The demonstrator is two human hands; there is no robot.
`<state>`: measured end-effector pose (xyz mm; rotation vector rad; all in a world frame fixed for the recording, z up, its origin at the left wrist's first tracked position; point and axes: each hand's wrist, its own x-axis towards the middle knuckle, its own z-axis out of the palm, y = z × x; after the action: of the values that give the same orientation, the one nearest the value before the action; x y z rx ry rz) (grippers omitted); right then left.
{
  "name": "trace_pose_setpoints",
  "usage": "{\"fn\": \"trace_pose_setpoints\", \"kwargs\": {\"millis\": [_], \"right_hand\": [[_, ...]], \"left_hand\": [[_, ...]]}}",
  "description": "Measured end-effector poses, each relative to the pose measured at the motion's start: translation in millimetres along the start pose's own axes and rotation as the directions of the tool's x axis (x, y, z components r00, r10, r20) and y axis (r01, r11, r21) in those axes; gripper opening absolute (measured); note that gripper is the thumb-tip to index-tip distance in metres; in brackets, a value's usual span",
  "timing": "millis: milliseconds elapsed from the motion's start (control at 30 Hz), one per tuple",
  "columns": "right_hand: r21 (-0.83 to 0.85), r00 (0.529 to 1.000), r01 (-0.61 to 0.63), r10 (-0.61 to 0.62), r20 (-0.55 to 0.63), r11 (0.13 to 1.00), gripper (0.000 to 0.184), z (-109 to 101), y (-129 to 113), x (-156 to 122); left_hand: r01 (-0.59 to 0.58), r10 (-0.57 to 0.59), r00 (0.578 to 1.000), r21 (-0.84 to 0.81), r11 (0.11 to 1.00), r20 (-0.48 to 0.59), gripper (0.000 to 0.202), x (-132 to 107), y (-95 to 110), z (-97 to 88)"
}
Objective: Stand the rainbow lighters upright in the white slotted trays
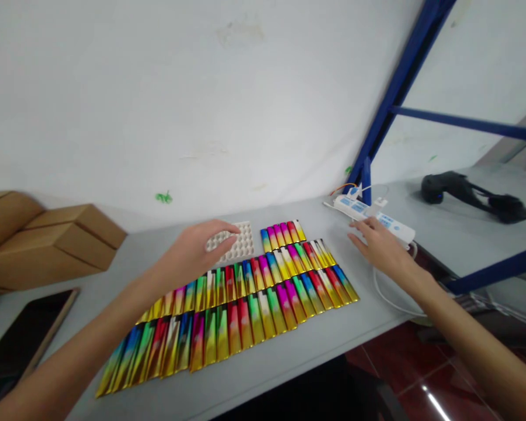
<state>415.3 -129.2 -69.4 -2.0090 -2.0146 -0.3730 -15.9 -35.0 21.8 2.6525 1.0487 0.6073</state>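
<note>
My left hand (201,248) is open, thumb and forefinger apart, over the near left part of a white tray (245,241) with rows of small holes. Nothing shows between its fingers. Many slim, shiny lighters (254,318) in blue, green, red, pink and white fading to gold lie side by side in slanting rows on the grey table (289,368). A shorter row of lighters (283,235) lies to the right of the tray. My right hand (377,244) is open and holds nothing, its fingers beside a white power strip (398,229). My left forearm hides part of the rows.
Cardboard boxes (65,245) stand at the left, with a dark phone-like slab (26,333) in front of them. Right of the strip rise blue metal frame bars (388,105); a black device (460,190) lies beyond. A white cable (388,301) loops near the table's right edge.
</note>
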Motion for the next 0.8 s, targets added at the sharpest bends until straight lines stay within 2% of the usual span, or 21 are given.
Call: {"fn": "trace_pose_setpoints", "kwargs": {"millis": [100,200,333,400,467,567,667,733,800], "right_hand": [[0.023,0.994,0.048,-0.05,0.101,0.999,0.037,-3,2,-49],[0.022,0.995,0.035,-0.037,0.097,0.999,0.037,0,28,-80],[0.011,0.998,-0.016,0.015,0.068,1.0,0.034,0,74,-88],[-0.018,0.998,-0.035,0.036,0.054,0.999,0.032,-6,78,-83],[-0.044,0.999,-0.033,0.033,0.017,0.999,0.031,-16,61,-71],[0.041,0.998,0.047,-0.046,-0.038,0.998,0.031,-28,4,-42],[0.122,0.987,0.158,-0.161,0.016,0.98,0.032,-25,-50,-2],[0.121,0.981,0.175,-0.184,0.061,0.977,0.033,-13,-66,24],[0.076,0.988,0.12,-0.126,0.091,0.99,0.034,4,-64,46]], "left_hand": [[0.079,-0.077,0.995,0.029,0.996,-0.062,0.038,-34,-12,-16.2],[0.169,-0.163,0.98,0.04,0.985,-0.116,0.04,-60,-25,-27.4],[0.27,-0.264,0.952,0.026,0.962,-0.153,0.044,-84,-44,-32.0],[0.294,-0.286,0.945,0.024,0.956,-0.16,0.045,-91,-51,-29.4],[0.284,-0.275,0.947,0.038,0.958,-0.164,0.046,-92,-55,-24.7],[0.212,-0.201,0.97,0.077,0.974,-0.136,0.045,-83,-59,-15.1],[0.136,-0.131,0.99,0.09,0.987,-0.052,0.049,-66,-66,-4.0],[0.111,-0.113,0.993,0.094,0.989,0.015,0.053,-55,-72,3.6],[0.096,-0.104,0.991,0.098,0.991,0.087,0.055,-47,-78,10.8]]}}
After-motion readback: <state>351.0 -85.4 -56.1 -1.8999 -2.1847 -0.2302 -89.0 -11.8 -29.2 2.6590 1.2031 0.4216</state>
